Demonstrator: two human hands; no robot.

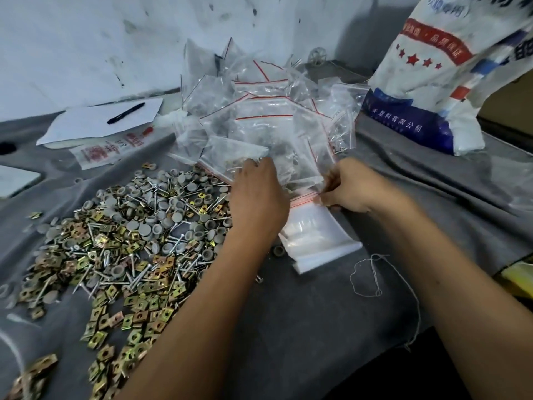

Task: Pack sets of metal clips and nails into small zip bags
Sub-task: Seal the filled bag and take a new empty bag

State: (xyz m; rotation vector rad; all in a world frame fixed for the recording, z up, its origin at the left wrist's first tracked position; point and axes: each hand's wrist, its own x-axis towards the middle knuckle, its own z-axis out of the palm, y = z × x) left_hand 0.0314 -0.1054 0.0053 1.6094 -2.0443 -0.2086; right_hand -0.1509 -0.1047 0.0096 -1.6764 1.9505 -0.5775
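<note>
Fingers (pixel 327 187) on clear, red-striped zip bag (pixel 302 180)

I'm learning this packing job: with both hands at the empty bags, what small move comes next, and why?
Probably peel one bag off the stack of empty zip bags. The right hand pinches the stack's red zip edge, the left hand reaches beside it, and neither visibly holds clips or nails yet; those lie loose in the pile to the left.
</note>
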